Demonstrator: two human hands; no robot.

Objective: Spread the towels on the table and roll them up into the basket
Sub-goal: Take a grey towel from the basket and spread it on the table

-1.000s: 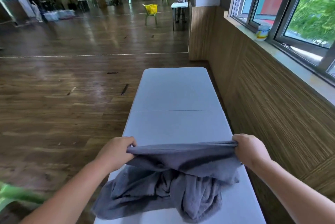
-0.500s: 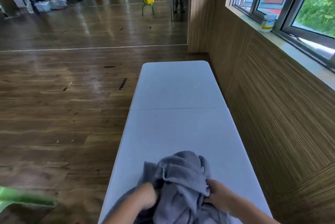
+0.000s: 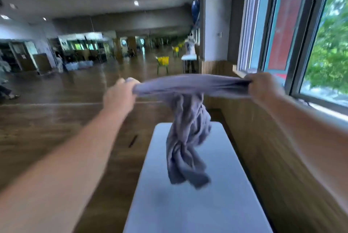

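- Towel (image 3: 188, 138): grey cloth, held in the air above the worktop. Its upper edge is stretched roughly level between both hands; the rest hangs from the middle in a twisted, bunched mass. The lower end looks clear of the surface, with a faint shadow under it. Motion blur softens detail.
- Left hand (image 3: 119, 95): raised, arm extended, fingers curled round the left end of the towel's upper edge.
- Right hand (image 3: 263, 86): raised to about the same height, fingers curled round the right end of the same edge.
- Worktop (image 3: 216, 204): long, pale, runs away from the viewer, right side close to a wood-panelled wall (image 3: 273, 157).
- Windows (image 3: 310, 44): above the panelling at right, green foliage outside.
- Floor (image 3: 56, 119): dark wood planks, left of the worktop.
- Yellow basket (image 3: 163, 60): far back in the hall, set on a green-legged stand or chair, well apart from the towel.
- Person (image 3: 189, 48): distant, standing at a small white table; blurred.
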